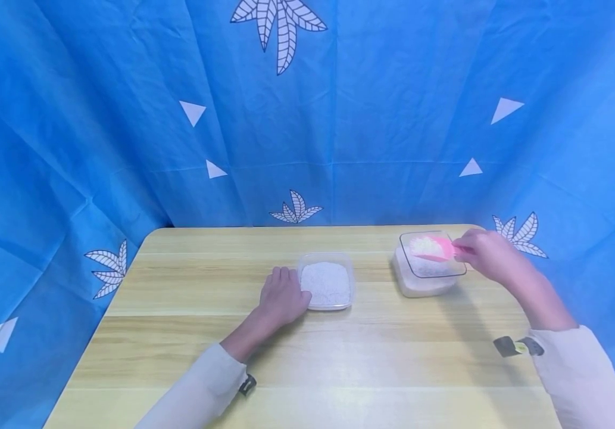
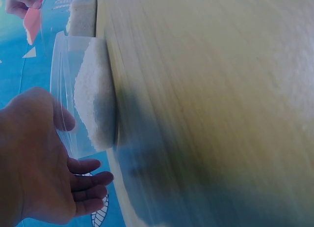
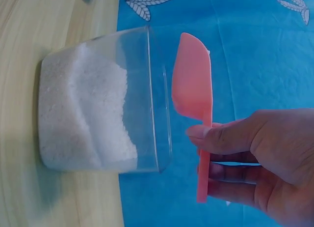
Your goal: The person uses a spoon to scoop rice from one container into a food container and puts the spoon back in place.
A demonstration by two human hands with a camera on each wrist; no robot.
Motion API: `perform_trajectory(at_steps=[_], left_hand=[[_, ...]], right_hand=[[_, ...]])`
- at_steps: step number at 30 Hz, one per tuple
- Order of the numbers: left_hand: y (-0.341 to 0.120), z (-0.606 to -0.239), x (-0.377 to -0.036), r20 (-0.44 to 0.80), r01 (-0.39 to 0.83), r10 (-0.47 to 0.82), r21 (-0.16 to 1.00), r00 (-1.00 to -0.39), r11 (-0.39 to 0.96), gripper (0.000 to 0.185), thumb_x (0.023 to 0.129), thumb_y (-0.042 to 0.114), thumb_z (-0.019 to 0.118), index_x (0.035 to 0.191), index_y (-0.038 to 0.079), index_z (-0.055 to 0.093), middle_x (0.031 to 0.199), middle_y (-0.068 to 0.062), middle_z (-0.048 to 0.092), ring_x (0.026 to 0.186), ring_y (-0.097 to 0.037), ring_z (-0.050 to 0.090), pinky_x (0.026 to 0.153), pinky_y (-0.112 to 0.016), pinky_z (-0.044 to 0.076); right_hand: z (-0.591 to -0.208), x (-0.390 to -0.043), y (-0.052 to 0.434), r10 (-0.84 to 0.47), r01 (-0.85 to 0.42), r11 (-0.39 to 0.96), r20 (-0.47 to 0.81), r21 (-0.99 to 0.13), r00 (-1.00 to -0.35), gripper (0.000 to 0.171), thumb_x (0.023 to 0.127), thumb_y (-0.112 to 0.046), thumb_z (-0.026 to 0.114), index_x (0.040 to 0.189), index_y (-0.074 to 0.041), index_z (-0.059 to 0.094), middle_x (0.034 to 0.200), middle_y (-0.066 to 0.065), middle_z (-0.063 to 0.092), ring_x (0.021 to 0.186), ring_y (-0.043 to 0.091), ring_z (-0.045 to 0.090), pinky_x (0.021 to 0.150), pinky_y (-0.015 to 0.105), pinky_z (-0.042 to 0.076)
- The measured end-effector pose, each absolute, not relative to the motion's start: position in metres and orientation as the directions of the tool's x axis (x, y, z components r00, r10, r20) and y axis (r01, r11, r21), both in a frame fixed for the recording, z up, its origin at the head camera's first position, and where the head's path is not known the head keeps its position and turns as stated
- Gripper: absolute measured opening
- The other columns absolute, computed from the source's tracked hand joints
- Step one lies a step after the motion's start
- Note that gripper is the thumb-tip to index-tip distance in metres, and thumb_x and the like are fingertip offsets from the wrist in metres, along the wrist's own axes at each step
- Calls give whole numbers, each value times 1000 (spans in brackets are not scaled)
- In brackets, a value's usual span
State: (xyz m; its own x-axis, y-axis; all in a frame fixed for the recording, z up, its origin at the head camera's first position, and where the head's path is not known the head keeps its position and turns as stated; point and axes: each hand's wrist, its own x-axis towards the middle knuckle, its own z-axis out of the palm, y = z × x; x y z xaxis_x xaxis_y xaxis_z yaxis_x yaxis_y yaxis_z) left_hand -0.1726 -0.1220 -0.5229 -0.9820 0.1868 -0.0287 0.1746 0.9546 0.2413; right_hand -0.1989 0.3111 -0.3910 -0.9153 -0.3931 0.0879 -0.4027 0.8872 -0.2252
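My right hand (image 3: 255, 163) grips the handle of a pink scoop (image 3: 194, 82), thumb on one side and fingers on the other. Heaped with white rice-like grains, the scoop is raised over the rim of a clear square container (image 3: 157, 104). White grains (image 3: 88, 109) fill much of that container, their surface sloping. To the left, a smaller clear plastic tub (image 1: 326, 308) also holds white grains (image 1: 326, 283). My left hand (image 1: 284, 296) rests against its left side, thumb (image 2: 64, 119) at the rim and fingers (image 2: 91, 180) loosely extended beside it.
Both containers stand on a light wooden table (image 1: 371, 357), the larger one near the back right. A blue curtain (image 1: 393, 119) with leaf and triangle prints hangs behind and around the table. Black bands show at both sleeves (image 1: 205, 381).
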Motion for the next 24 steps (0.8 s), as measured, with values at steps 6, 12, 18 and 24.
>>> perform_trajectory(at_steps=[6,12,18,24], left_hand=[[-122,-522,-172,-21,178,188,249,-982,952,42,90,36,51,107,-3,55,97,-11,48,92,-27,40,84,-37,37],[-122,-522,-173,-27,179,191,241,-981,954,44,90,37,51,108,-3,56,98,-12,49,93,-26,41,86,-37,38],[-123,-524,-173,-26,184,196,239,-980,953,44,91,37,51,107,-3,56,98,-12,49,92,-27,40,86,-37,38],[-122,-525,-173,-23,183,194,242,-981,953,44,91,37,52,108,-3,56,97,-11,48,92,-27,40,86,-37,38]], right_hand=[[-384,-196,296,-403,-416,884,103,-213,-909,29,87,-5,77,114,5,75,107,24,74,101,44,69,88,58,56],[-380,-196,284,-415,-427,880,100,-207,-904,27,89,-6,76,114,3,76,107,22,75,102,43,70,90,58,56],[-376,-195,274,-429,-443,876,110,-189,-897,28,90,-6,75,117,2,76,108,21,76,103,43,71,91,57,56],[-374,-197,260,-441,-460,873,137,-163,-887,29,88,-8,78,115,1,77,105,20,77,98,40,73,88,55,58]])
